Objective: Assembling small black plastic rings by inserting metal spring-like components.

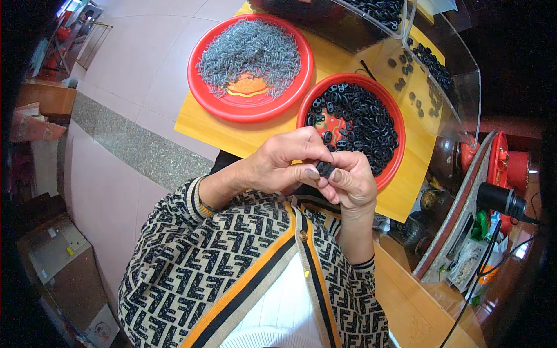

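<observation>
I see small assembly workshop: red trays point(204, 93) heaped with small parts, clear plastic bin point(458, 87), yellow worktable point(243, 136).

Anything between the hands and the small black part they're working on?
Nothing visible. Left hand and right hand both pinch the black part directly in their fingers, above the near edge of the red tray of black rings.
</observation>
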The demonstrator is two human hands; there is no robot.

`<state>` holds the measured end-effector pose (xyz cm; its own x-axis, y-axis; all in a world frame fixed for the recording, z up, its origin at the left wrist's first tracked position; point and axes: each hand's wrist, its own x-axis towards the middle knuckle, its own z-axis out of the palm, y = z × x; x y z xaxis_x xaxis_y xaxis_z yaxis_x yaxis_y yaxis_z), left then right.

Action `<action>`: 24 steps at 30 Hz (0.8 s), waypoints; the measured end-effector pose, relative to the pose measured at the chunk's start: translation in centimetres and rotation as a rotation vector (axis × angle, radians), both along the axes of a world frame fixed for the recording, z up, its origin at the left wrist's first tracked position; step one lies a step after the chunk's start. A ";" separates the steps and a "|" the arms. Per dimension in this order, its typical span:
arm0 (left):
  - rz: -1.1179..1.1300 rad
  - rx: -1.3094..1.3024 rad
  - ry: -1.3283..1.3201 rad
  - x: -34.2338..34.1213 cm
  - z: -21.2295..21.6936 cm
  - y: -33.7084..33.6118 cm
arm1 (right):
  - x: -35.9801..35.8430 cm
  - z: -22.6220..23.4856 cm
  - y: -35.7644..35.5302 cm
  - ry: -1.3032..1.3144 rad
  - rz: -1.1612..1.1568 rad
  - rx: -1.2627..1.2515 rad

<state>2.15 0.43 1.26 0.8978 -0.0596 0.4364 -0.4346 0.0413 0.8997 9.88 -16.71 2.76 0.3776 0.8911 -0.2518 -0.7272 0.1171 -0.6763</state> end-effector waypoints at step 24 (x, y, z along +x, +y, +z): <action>0.084 -0.062 -0.040 0.5 -0.6 -0.8 | -0.6 1.4 0.6 -0.077 -0.136 -0.047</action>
<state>2.64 -0.34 0.62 0.8802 0.0434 0.4726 -0.4745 0.0583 0.8783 9.29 -16.11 4.11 0.5136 0.8183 -0.2581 -0.6527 0.1774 -0.7366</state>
